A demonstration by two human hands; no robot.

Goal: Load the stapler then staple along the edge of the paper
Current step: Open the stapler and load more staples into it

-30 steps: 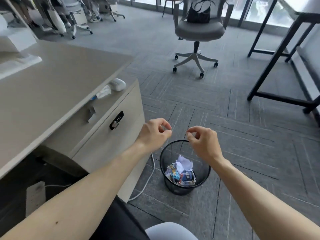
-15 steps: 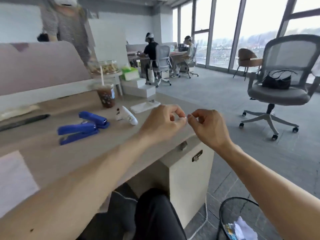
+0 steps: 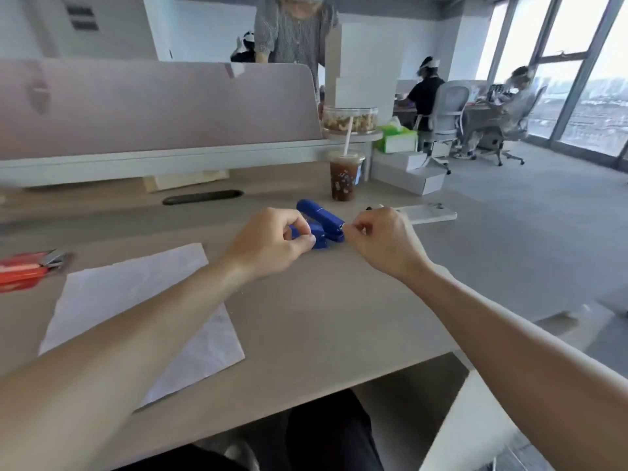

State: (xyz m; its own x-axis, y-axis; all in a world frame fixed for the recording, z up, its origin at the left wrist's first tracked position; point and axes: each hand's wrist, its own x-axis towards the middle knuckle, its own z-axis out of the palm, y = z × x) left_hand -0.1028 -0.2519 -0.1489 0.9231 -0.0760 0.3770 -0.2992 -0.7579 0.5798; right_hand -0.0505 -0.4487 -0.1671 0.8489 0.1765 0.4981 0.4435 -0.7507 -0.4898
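While the stapler (image 3: 321, 219) lies open on the table (image 3: 339, 317), loading step: my left hand (image 3: 272, 244) and right hand (image 3: 384, 241) beside it, fingers (image 3: 295, 220) pinched, on what I cannot tell; next: staples squarely into it.

Blue plastic stapler (image 3: 321, 220) lies on beige desk (image 3: 323, 317), top arm swung up. L hand (image 3: 272, 244) & R hand (image 3: 382, 244) sit just in front of it, fingers curled, tips pinched; anything betw. them too small to tell. White paper sheet (image 3: 136, 311) lies flat at left, apart from stapler. Clear plastic iced-coffee cup w/ straw (image 3: 343, 180) stands behind.
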